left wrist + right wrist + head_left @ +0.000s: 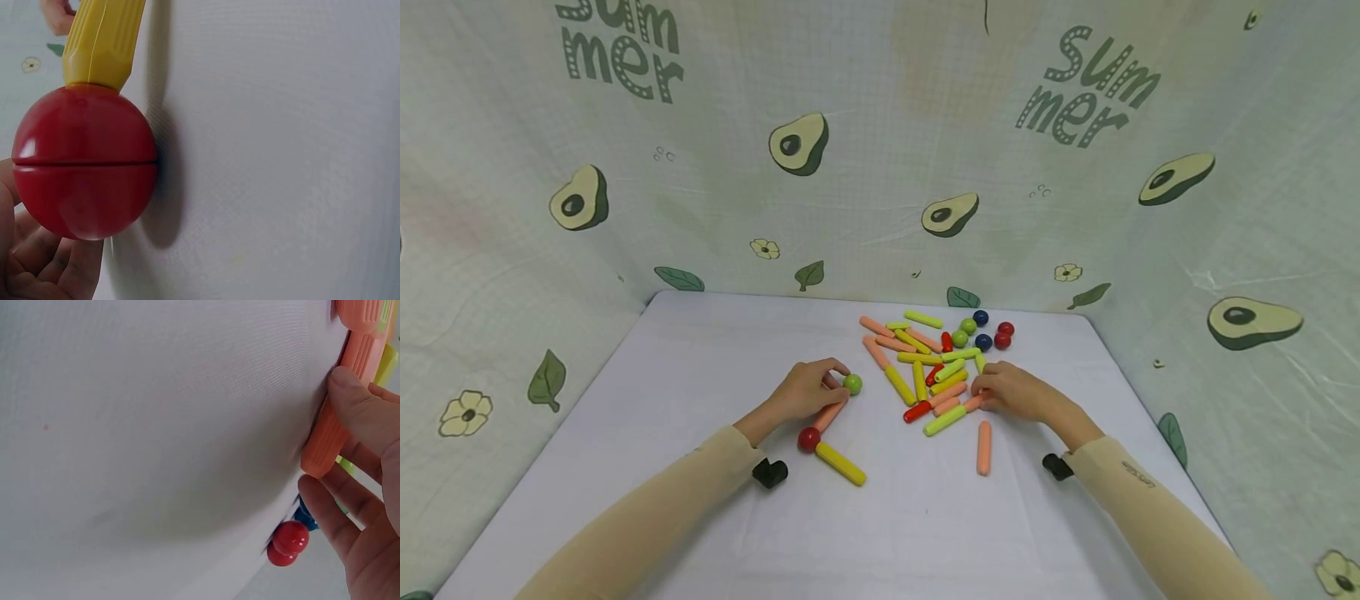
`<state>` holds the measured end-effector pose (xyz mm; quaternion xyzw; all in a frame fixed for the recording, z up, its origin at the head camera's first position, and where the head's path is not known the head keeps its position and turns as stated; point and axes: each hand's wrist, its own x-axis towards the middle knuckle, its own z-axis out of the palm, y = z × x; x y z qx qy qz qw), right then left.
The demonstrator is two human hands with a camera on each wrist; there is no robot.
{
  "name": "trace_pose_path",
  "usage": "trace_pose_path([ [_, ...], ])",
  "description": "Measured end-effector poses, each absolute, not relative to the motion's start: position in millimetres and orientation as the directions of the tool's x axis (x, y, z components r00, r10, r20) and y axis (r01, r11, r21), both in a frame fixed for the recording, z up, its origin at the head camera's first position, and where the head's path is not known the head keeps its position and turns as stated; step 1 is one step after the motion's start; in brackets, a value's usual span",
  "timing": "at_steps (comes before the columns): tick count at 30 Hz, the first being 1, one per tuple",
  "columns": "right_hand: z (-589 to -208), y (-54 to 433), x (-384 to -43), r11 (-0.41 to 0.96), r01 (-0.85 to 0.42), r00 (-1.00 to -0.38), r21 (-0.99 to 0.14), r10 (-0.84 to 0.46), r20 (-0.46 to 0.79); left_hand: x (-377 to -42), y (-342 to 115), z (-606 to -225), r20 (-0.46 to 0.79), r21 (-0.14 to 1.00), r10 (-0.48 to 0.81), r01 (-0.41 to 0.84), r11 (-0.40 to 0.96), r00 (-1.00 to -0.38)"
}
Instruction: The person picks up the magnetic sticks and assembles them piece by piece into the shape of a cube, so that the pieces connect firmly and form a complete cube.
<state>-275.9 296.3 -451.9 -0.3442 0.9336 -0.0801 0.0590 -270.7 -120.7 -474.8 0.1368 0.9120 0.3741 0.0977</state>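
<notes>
At left centre in the head view, my left hand [805, 390] pinches a green ball [852, 384] between thumb and fingers. An orange stick [830, 417] runs from beside that hand to a red ball [808, 439], which has a yellow stick [841, 464] joined to its other side. Close up in the left wrist view, the red ball [85, 187] shows a groove round its middle and hides part of the fingers. My right hand [1013, 392] grips an orange stick [326, 437] at the pile's near right side, thumb on one side and fingers on the other.
Orange, yellow, lime and red sticks lie in a loose pile [919, 379] right of centre. Behind it are green balls [959, 338], blue balls [983, 342] and red balls [1002, 341]. One orange stick [984, 448] lies apart, nearer the front. Printed cloth [880, 167] walls surround the white table [880, 533].
</notes>
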Motion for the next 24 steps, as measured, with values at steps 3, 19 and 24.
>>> trace_pose_path([
  [3,-452,297,-272,0.754,-0.631,-0.76,-0.181,-0.648,-0.05,-271,-120,-475,-0.078,0.706,0.319,0.173,0.687,-0.944],
  [19,-451,281,-263,0.687,-0.679,-0.712,-0.257,-0.702,0.006,-271,-119,-474,-0.084,0.692,0.307,0.166,0.702,-0.948],
  [24,-455,284,-264,0.693,-0.687,-0.714,-0.218,-0.699,0.028,-270,-119,-474,-0.081,0.693,0.312,0.172,0.7,-0.946],
])
